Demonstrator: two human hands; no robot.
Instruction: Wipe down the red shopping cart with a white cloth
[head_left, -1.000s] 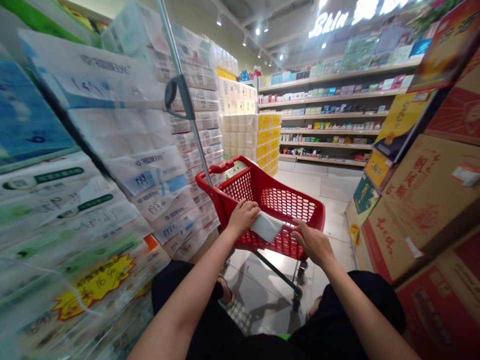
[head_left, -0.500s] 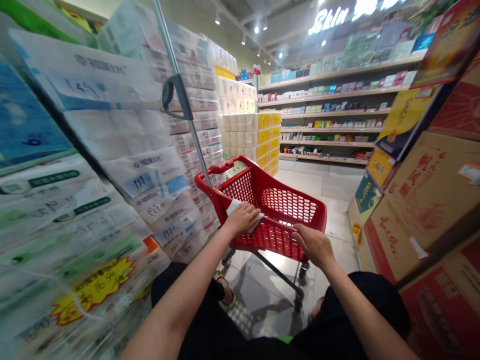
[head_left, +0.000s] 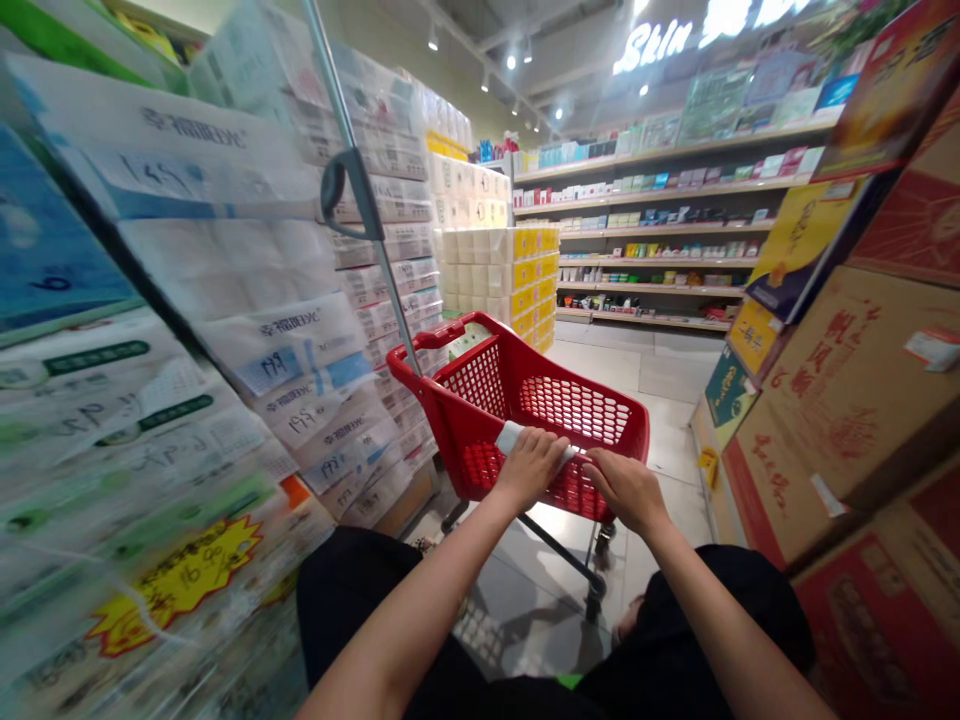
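Observation:
A red plastic shopping cart (head_left: 555, 375) with perforated sides stands right in front of me, between my knees. My left hand (head_left: 534, 465) presses a white cloth or wipe (head_left: 509, 436) onto the top rim of the near side, fingers bent over it. Close to its right, my right hand (head_left: 626, 487) grips the same rim, its fingers curled over the edge and partly hidden inside. A tall metal pole (head_left: 341, 110) with a grey plastic loop (head_left: 352, 195) rises at the cart's handle end.
Stacked packs of tissue (head_left: 300, 330) rise close on the left, with a yellow price sign (head_left: 180, 580). Cardboard cartons (head_left: 862, 400) are piled on the right. Shelves of boxed goods (head_left: 660, 230) line the back. Pale floor tiles (head_left: 667, 390) run between.
My left hand has slid the white cloth rightward along the rim, closer to my right hand. My right hand stays on the rim in nearly the same place.

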